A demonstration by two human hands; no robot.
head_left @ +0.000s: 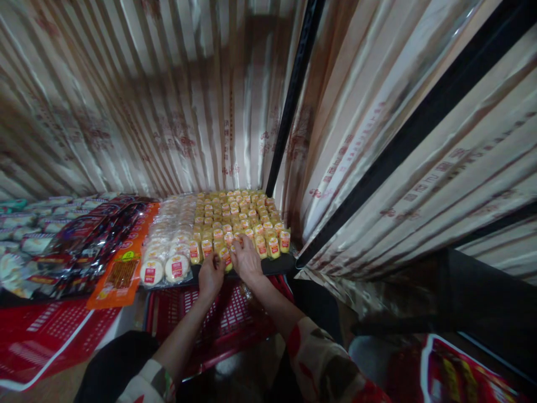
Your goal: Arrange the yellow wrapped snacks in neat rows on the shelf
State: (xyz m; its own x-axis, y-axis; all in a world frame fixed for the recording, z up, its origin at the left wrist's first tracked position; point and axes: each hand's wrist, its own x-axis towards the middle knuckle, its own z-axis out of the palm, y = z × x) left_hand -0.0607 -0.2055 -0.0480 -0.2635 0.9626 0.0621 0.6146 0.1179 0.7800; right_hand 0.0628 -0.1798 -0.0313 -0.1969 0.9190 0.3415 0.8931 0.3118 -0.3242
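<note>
Rows of small yellow packaged snack cakes (232, 210) with red labels stand on a dark shelf (268, 266). At the front row, my left hand (212, 274) has its fingers closed at the left side of one yellow packaged cake (225, 258). From the right, my right hand (247, 258) reaches to the same cake, its fingers bent and partly covering the cakes behind. Left of the yellow rows lie round white packaged cakes (176, 268), also with red labels.
Orange snack packets (119, 274) and dark shiny packets (90, 229) lie farther left. Below the shelf is a red plastic basket (226, 313). Black metal posts (293, 101) stand before pleated printed curtains (226, 112). Red packages (465, 372) are at lower right.
</note>
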